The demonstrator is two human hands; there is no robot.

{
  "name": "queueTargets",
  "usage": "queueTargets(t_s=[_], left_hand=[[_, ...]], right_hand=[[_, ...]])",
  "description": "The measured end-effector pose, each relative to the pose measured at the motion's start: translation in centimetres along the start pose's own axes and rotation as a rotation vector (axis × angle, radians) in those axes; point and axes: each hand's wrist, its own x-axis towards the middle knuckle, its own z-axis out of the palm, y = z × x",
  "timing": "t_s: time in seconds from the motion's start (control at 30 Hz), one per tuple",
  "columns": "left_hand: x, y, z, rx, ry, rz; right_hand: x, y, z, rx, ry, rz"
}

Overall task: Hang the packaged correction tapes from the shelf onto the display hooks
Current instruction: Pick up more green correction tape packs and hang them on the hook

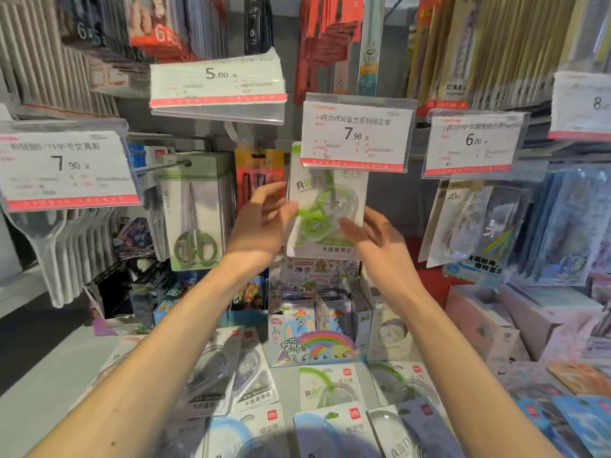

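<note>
green correction tape package (325, 206): flat white card backing with a clear moulded plastic blister, green round-wheeled dispenser visible inside. it sits upright beneath the 7.90 price tag (357, 133), its top edge hidden behind that tag's clear plastic holder; whether it is already on a hook cannot be told.

left hand (264, 223): fingers lightly curled at the package's left edge, thumb on the front of the card, gripping it.

right hand (373, 236): fingers nearly straight, tips touching the lower right front of the blister; a light contact, no closed grip.

shelf (287, 378) below: grey, smooth surface carrying more packaged correction tapes (327, 388) lying flat, some green, some blue, some grey, all card-and-blister type with a small red logo at one corner.

behind these stands a cardboard display box (310, 338) printed with a rainbow and cartoon pony.

left of the held package hang carded scissors (195, 213), green handles, on a metal hook (165, 166).
</note>
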Motion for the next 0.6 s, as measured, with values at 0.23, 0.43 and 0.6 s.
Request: queueTargets(t_s=[0.23,0.43,0.6], left_hand=[[-2.9,-1.0,-4.5,-0.068,0.047,-0.015],[-6.9,-2.8,-9.6,-0.082,0.031,-0.068],[-10.7,-5.5,-14.1,-0.076,0.052,-0.144]], right_hand=[[-3.3,2.6,-0.3,0.051,0.048,0.053],[-7.0,5.4,2.1,0.101,0.130,0.174],[-9.5,6.1,6.0,0.154,0.032,0.203]])
